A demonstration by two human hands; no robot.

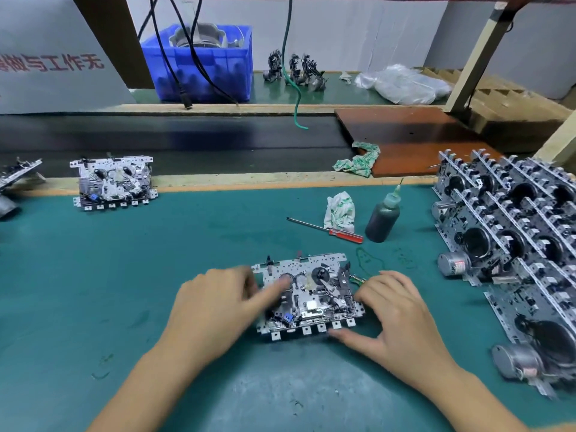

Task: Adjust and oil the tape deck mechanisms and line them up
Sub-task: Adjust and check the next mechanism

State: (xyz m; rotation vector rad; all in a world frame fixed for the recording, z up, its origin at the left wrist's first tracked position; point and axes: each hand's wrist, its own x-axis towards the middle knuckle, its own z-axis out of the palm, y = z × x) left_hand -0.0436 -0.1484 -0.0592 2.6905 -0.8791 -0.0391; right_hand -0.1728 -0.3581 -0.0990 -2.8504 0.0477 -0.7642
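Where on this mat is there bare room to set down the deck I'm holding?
Free: the mat left of your left hand, below the far deck. Crowded: right side, by the stacked decks, oil bottle and screwdriver.

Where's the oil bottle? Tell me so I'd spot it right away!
Look at the green mat, just beyond the deck between the two hands. The oil bottle stands upright right of the red-handled screwdriver and the crumpled rag. It is the only dark bottle there, with a thin needle tip on top.
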